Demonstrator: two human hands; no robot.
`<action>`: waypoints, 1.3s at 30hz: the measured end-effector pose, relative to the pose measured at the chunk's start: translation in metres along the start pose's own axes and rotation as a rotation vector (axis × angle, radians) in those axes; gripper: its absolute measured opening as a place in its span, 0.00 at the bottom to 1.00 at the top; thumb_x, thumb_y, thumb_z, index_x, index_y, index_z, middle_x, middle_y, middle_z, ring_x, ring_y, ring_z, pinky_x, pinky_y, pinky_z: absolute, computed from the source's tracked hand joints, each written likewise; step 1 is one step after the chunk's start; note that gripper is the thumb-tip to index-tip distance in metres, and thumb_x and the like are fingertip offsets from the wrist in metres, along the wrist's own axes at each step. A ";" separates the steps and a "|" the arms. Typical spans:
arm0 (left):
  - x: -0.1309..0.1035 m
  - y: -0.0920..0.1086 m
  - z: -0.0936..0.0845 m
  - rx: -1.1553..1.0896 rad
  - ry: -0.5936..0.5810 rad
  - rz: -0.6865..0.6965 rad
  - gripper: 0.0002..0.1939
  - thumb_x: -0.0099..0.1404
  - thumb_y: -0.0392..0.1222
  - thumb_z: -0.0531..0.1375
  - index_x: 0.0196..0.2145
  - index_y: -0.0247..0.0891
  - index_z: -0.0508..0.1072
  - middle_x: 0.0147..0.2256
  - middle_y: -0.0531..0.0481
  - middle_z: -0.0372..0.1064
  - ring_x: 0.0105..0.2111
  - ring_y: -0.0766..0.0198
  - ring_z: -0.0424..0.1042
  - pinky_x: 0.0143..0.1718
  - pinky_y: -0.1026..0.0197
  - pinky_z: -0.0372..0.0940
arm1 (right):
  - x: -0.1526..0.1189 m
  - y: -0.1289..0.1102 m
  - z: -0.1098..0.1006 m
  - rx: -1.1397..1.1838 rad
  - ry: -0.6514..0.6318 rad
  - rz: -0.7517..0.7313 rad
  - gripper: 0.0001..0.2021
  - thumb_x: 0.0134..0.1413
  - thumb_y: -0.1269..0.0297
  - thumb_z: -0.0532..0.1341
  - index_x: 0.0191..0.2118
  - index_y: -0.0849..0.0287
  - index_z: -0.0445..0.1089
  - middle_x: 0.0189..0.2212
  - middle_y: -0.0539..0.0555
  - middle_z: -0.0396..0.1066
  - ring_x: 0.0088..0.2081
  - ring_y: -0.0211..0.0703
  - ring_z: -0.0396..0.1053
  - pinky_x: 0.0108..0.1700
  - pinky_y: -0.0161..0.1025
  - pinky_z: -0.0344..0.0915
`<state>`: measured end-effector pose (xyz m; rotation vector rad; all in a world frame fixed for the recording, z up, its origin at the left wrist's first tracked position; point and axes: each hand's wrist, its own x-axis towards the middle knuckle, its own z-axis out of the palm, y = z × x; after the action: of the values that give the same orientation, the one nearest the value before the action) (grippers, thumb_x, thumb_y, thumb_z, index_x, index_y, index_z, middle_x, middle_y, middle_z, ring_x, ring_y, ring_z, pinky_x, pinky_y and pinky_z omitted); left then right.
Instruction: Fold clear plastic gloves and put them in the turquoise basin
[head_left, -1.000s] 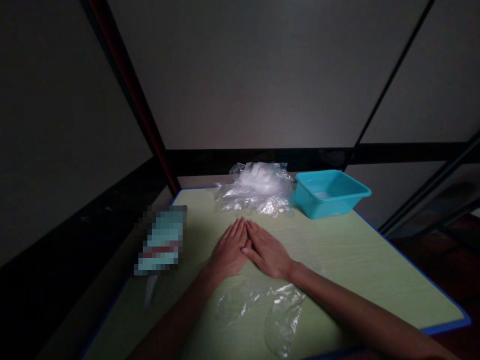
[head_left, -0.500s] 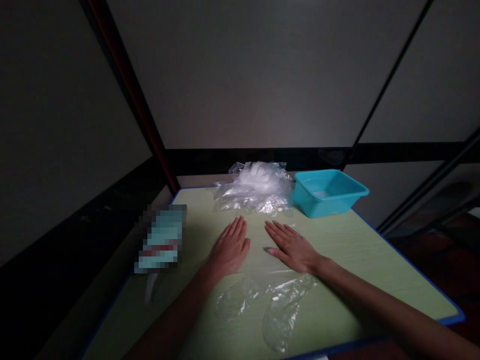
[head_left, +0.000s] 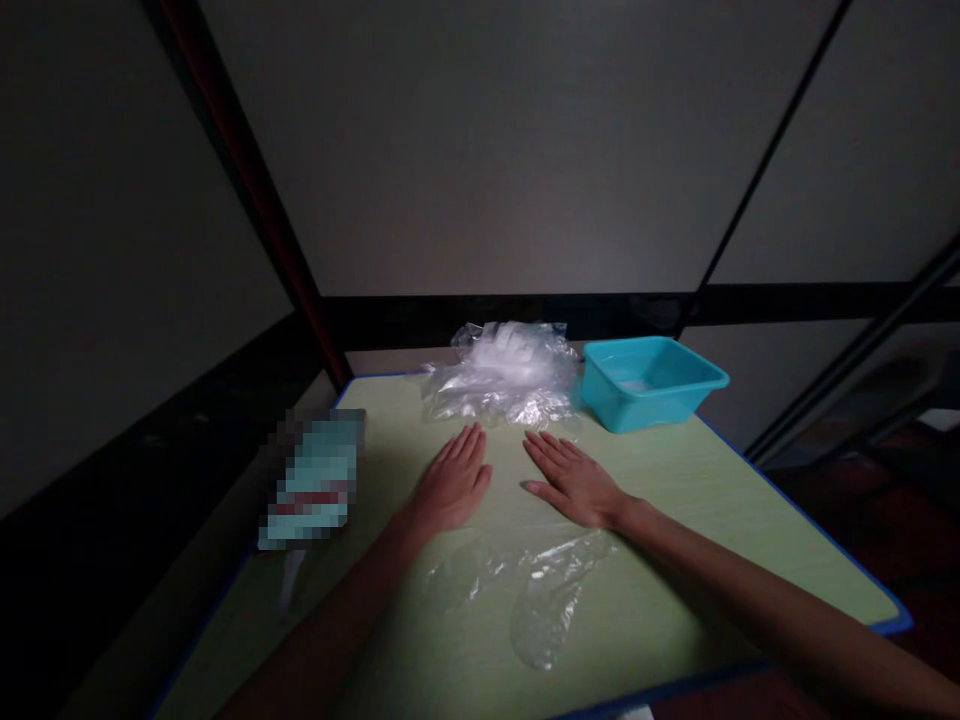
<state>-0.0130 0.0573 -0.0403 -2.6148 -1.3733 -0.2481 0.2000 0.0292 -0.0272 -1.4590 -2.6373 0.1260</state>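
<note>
A clear plastic bag (head_left: 546, 600) lies spread on the pale green table (head_left: 705, 530), its lower part crinkled toward the near edge. My left hand (head_left: 454, 480) rests flat over its far left part, fingers extended and holding nothing. Opposite it, my right hand (head_left: 574, 480) lies flat with the fingers stretched out, palm down at the bag's far right part. The bag's far outline is hard to make out under and between the hands. Beyond my fingertips sits a heap of crumpled clear plastic (head_left: 506, 375).
A turquoise basin (head_left: 649, 385) stands at the table's back right, beside the plastic heap. At the left edge is a blurred-out, pixelated greenish item (head_left: 315, 480), with a thin whitish strip (head_left: 291, 580) below it. A panelled wall rises behind the table.
Both hands have slid slightly away from me, still flat, and the near end of the clear bag has shifted away too. The view has turned slightly.
</note>
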 end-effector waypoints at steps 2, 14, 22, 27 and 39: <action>0.001 -0.003 0.001 0.001 0.006 0.009 0.25 0.63 0.40 0.43 0.54 0.23 0.55 0.57 0.37 0.49 0.58 0.56 0.48 0.56 0.55 0.47 | 0.002 0.000 0.000 0.002 0.009 0.001 0.33 0.57 0.45 0.37 0.61 0.65 0.42 0.60 0.58 0.39 0.60 0.48 0.38 0.59 0.47 0.42; -0.006 -0.019 0.006 -0.012 0.046 0.010 0.24 0.63 0.42 0.43 0.54 0.27 0.56 0.57 0.37 0.49 0.58 0.58 0.48 0.55 0.55 0.49 | -0.013 0.020 -0.004 0.002 -0.003 0.019 0.32 0.58 0.46 0.38 0.61 0.64 0.39 0.60 0.57 0.39 0.61 0.45 0.36 0.59 0.46 0.41; -0.001 -0.022 0.007 -0.025 0.037 0.016 0.24 0.63 0.42 0.44 0.55 0.27 0.55 0.57 0.39 0.50 0.58 0.58 0.48 0.55 0.55 0.48 | -0.012 0.021 -0.003 -0.007 -0.006 0.039 0.33 0.57 0.46 0.37 0.61 0.64 0.39 0.60 0.56 0.40 0.61 0.45 0.36 0.59 0.46 0.42; 0.001 -0.024 0.009 -0.030 0.039 0.020 0.24 0.64 0.43 0.43 0.55 0.28 0.55 0.58 0.39 0.49 0.58 0.59 0.47 0.55 0.56 0.48 | -0.012 0.020 -0.004 -0.020 -0.013 0.056 0.33 0.58 0.46 0.37 0.61 0.66 0.40 0.61 0.57 0.38 0.61 0.46 0.36 0.59 0.46 0.42; 0.002 -0.023 0.004 0.031 0.009 0.020 0.26 0.64 0.45 0.44 0.55 0.24 0.54 0.58 0.36 0.48 0.58 0.57 0.47 0.55 0.56 0.47 | -0.012 0.021 0.000 -0.014 0.034 0.051 0.33 0.58 0.46 0.38 0.61 0.66 0.41 0.60 0.59 0.39 0.60 0.46 0.38 0.59 0.47 0.43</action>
<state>-0.0306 0.0723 -0.0425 -2.5985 -1.3364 -0.2333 0.2236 0.0299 -0.0310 -1.5200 -2.5804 0.0871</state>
